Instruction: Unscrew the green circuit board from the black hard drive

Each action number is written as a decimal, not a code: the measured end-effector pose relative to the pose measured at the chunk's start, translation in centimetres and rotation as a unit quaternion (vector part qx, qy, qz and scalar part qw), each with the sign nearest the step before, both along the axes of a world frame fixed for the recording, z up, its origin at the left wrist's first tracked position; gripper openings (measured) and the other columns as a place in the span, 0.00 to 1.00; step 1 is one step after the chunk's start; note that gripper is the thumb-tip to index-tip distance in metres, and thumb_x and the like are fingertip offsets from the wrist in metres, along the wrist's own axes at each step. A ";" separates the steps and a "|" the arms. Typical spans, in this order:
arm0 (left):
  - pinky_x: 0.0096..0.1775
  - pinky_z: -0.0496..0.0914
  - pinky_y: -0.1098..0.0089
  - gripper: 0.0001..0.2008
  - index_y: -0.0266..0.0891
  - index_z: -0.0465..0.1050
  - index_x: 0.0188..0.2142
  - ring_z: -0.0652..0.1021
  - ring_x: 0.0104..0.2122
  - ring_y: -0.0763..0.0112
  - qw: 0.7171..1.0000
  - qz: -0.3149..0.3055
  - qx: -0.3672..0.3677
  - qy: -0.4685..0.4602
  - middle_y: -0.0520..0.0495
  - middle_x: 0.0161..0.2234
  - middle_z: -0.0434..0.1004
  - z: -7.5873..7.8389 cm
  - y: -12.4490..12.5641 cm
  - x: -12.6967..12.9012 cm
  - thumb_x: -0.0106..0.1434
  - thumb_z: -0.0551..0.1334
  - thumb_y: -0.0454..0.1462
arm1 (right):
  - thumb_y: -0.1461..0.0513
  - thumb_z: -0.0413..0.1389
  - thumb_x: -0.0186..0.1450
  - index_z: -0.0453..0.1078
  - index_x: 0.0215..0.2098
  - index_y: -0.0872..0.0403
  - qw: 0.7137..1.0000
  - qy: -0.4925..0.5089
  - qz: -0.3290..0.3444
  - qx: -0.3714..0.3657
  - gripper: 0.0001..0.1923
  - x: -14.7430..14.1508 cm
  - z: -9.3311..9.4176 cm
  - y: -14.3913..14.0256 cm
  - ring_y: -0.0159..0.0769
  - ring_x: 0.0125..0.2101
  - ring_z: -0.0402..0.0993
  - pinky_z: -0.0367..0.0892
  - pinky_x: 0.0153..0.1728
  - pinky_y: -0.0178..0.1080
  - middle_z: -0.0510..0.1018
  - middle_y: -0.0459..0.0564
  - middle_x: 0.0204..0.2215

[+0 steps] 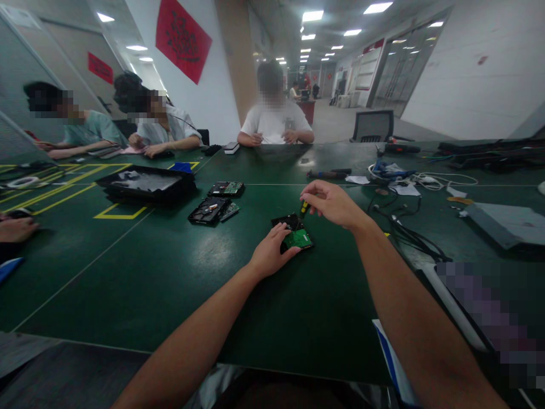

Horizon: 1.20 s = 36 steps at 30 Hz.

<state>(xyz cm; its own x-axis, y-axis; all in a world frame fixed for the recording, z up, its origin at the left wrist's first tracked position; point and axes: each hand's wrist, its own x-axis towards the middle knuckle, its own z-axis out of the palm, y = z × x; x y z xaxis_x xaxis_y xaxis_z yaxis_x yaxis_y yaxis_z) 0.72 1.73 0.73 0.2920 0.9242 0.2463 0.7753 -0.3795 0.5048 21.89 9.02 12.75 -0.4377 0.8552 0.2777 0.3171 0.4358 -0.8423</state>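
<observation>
Left hand [272, 250]: fingers pressing the hard drive [294, 233] flat (steadying it) on the worktop [170, 284].
Right hand [334, 203]: fingers pinching the screwdriver [304, 208] upright above the drive.

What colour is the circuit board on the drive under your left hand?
Green, on the circuit board beside the left hand; head view.

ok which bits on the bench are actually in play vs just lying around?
In play:
left hand steadying the hard drive, green circuit board up
right hand holding a yellow-handled screwdriver over it

Lying about:
two more drives
black tray
cables
grey panel
</observation>
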 end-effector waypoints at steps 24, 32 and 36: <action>0.69 0.59 0.53 0.31 0.42 0.67 0.63 0.59 0.71 0.55 1.000 0.000 -0.004 -0.007 0.40 0.70 0.59 -0.1 0.0 0.0 0.67 0.63 0.54 | 0.58 0.54 0.69 0.71 0.45 0.51 0.999 0.032 0.019 -0.037 0.08 -0.3 0.3 -0.3 0.33 0.28 0.76 0.72 0.29 0.40 0.80 0.51 0.40; 0.69 0.59 0.54 0.32 0.41 0.67 0.63 0.59 0.71 0.55 1.000 0.001 -0.008 -0.004 0.39 0.70 0.59 0.1 0.0 0.0 0.67 0.63 0.54 | 0.55 0.61 0.66 0.72 0.39 0.52 0.998 -0.026 -0.052 0.011 0.09 0.1 0.3 -0.4 0.33 0.26 0.73 0.65 0.26 0.38 0.78 0.48 0.31; 0.69 0.58 0.53 0.32 0.41 0.67 0.63 0.59 0.71 0.55 1.000 0.001 -0.007 -0.006 0.40 0.70 0.59 0.2 -0.1 0.0 0.67 0.62 0.54 | 0.54 0.59 0.67 0.71 0.39 0.51 1.000 -0.007 -0.027 0.001 0.10 0.0 0.2 -0.4 0.33 0.25 0.73 0.65 0.25 0.38 0.77 0.47 0.29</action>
<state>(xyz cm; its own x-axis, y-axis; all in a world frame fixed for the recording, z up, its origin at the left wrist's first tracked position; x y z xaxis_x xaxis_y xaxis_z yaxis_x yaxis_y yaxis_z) 0.71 1.67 0.89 0.2875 0.9282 0.2362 0.7694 -0.3707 0.5202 21.91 8.67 12.98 -0.3950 0.8770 0.2734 0.3524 0.4195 -0.8366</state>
